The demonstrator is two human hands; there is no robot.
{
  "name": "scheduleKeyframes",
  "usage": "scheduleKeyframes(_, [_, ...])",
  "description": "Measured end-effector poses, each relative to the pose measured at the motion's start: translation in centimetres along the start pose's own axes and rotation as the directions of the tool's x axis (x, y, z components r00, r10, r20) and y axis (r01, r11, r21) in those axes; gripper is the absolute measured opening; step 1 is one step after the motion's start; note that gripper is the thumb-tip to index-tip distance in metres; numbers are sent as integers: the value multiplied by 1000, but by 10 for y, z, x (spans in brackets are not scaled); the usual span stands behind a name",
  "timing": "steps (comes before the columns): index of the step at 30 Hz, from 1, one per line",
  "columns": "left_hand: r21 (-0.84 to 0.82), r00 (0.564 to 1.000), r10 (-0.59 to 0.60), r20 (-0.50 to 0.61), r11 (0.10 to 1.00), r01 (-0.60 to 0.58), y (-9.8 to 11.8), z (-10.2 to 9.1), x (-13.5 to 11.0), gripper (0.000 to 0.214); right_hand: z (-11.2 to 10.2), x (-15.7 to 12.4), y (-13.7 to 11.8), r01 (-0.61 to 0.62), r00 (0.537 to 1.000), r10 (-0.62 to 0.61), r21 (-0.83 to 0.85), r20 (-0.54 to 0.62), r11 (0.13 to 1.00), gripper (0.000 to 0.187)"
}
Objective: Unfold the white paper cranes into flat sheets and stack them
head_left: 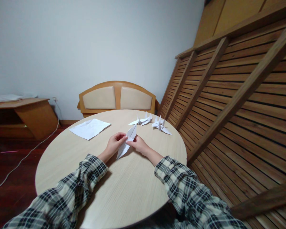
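A partly folded sheet of white paper (132, 132) is held between both hands over the middle of the table; it forms a long, narrow diamond shape, tilted with its upper point to the right. My left hand (114, 143) pinches its left edge between thumb and fingers. On the opposite edge, my right hand (140, 145) grips with the thumb on top, the other fingers mostly hidden behind the paper. Beyond the hands, several finished white paper cranes (160, 125) stand in a group toward the far right of the table.
White paper (90, 128) lies flat at the far left of the round wooden table (59, 165). A headboard (118, 97) stands against the wall behind it. Slatted wooden panels (228, 105) lean along the right. A low cabinet (35, 119) and a white cable (26, 156) are at left.
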State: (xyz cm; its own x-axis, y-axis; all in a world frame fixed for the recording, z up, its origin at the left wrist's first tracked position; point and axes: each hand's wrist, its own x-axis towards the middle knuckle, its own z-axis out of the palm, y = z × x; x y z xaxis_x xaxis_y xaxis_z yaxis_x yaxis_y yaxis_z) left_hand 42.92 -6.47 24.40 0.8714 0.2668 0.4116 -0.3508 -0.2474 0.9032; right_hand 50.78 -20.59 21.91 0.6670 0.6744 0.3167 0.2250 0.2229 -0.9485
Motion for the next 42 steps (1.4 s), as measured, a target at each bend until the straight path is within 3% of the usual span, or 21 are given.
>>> scheduleKeyframes(10, [-15, 992, 71, -107, 997, -73, 0, 3, 2, 28, -1, 1, -11, -60, 992, 61, 16, -111, 998, 39])
scheduleKeyframes(21, [-99, 997, -66, -45, 993, 61, -1, 3, -3, 45, -2, 3, -16, -61, 987, 69, 58, -143, 996, 37])
scheduleKeyframes(27, [28, 999, 14, -29, 1000, -13, -5, 3, -1, 27, -3, 4, -14, -52, 984, 58, 39, -169, 998, 37])
scheduleKeyframes(34, [52, 994, 0, 106, 999, -5, -9, 6, -4, 43, -7, 4, -16, -13, 981, 11, -8, -192, 1000, 35])
scheduleKeyframes(42, [58, 997, 51, 59, 997, -54, -9, 4, -3, 35, -7, 6, -14, -28, 975, 24, -13, -219, 1000, 32])
